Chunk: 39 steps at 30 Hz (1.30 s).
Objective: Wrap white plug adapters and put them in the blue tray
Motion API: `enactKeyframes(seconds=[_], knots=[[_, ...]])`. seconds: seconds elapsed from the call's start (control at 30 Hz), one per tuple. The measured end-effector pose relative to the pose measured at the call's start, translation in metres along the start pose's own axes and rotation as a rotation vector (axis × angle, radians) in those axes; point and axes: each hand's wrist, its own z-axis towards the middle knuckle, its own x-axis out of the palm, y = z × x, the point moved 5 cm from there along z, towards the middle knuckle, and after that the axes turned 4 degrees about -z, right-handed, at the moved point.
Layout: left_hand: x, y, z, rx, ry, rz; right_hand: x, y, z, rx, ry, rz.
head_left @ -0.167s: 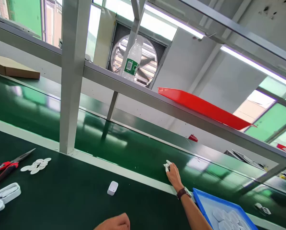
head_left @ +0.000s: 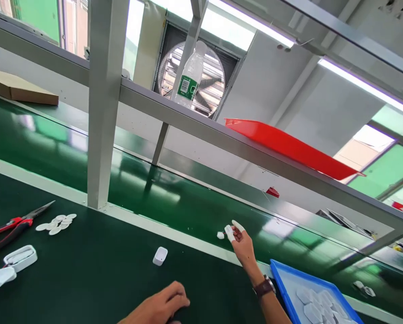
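My right hand (head_left: 242,245) reaches out over the green conveyor belt (head_left: 174,202), with white finger cots on two fingertips and the fingers apart. A small white part (head_left: 220,235) lies on the belt just left of those fingertips, apart from them. A dark watch sits on that wrist. My left hand (head_left: 160,306) rests palm down on the dark green table (head_left: 96,274) at the bottom edge, fingers loosely curled; its palm is hidden. A small white housing (head_left: 160,255) stands on the table between the two hands.
Red-handled pliers (head_left: 8,227), several white discs (head_left: 56,223) and white housings (head_left: 19,257) lie at the left. A blue tray (head_left: 285,274) of white parts sits at the lower right. A grey post (head_left: 103,112) and an overhead rail carry a water bottle (head_left: 189,81) and a red tray (head_left: 289,146).
My right hand has lifted slightly and spread its fingers; the small white part now lies on the belt beside them. My left hand has slid further up into view.
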Motion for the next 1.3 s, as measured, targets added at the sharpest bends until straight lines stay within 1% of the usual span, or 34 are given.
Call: enactKeyframes(seconds=[0.1,0.13,0.17,0.2,0.27,0.33,0.4,0.43,0.47,0.53,0.6,0.63,0.7,0.77,0.83,0.87,0.93,1.0,1.07,1.13,1.17,1.23,1.27,1.3], knots=[[-0.012,-0.013,-0.002,-0.022,-0.266,0.013,0.018,0.036,-0.057,0.038,0.085,0.155],[-0.015,-0.017,-0.002,-0.017,-0.335,0.016,0.024,0.05,-0.077,0.066,0.131,0.232],[-0.016,-0.021,-0.002,-0.001,-0.381,0.013,0.031,0.063,-0.097,0.129,0.204,0.369],[-0.017,-0.025,-0.002,0.022,-0.409,-0.001,0.038,0.076,-0.115,0.19,0.264,0.483],[-0.017,-0.031,-0.002,0.068,-0.421,-0.06,0.046,0.098,-0.142,0.284,0.349,0.647],[-0.018,-0.034,-0.001,0.058,-0.393,-0.171,0.049,0.108,-0.157,0.331,0.373,0.705],[-0.019,-0.037,-0.001,-0.006,-0.359,-0.334,0.047,0.106,-0.162,0.33,0.344,0.701],[-0.02,-0.039,0.0,-0.051,-0.343,-0.428,0.045,0.103,-0.162,0.291,0.31,0.673],[-0.021,-0.04,0.001,-0.097,-0.333,-0.522,0.042,0.099,-0.163,0.222,0.268,0.625],[-0.023,-0.044,0.004,-0.179,-0.309,-0.677,0.035,0.095,-0.165,0.021,0.208,0.472],[-0.023,-0.047,0.007,-0.232,-0.266,-0.789,0.035,0.095,-0.172,-0.165,0.232,0.308],[-0.021,-0.047,0.008,-0.242,-0.24,-0.837,0.036,0.096,-0.176,-0.225,0.264,0.252],[-0.018,-0.044,0.009,-0.244,-0.218,-0.896,0.04,0.099,-0.184,-0.304,0.313,0.201],[-0.016,-0.037,0.008,-0.265,-0.266,-0.89,0.04,0.103,-0.189,-0.358,0.3,0.194],[-0.015,-0.029,0.006,-0.321,-0.33,-0.865,0.039,0.107,-0.19,-0.394,0.262,0.182],[-0.014,-0.026,0.005,-0.352,-0.341,-0.869,0.038,0.108,-0.189,-0.4,0.246,0.178],[-0.014,-0.024,0.004,-0.396,-0.318,-0.905,0.036,0.107,-0.187,-0.383,0.227,0.196],[-0.015,-0.026,0.005,-0.414,-0.289,-0.93,0.037,0.102,-0.186,-0.334,0.258,0.255],[-0.018,-0.03,0.006,-0.41,-0.285,-0.944,0.04,0.096,-0.189,-0.282,0.34,0.327],[-0.018,-0.034,0.006,-0.398,-0.283,-0.947,0.042,0.093,-0.192,-0.272,0.4,0.352],[-0.017,-0.035,0.006,-0.393,-0.271,-0.94,0.041,0.092,-0.194,-0.288,0.399,0.341],[-0.015,-0.037,0.005,-0.376,-0.225,-0.88,0.037,0.094,-0.195,-0.343,0.357,0.299],[-0.015,-0.038,0.004,-0.35,-0.21,-0.814,0.035,0.095,-0.196,-0.366,0.333,0.282],[-0.019,-0.037,0.004,-0.305,-0.221,-0.713,0.032,0.096,-0.195,-0.374,0.309,0.274]])
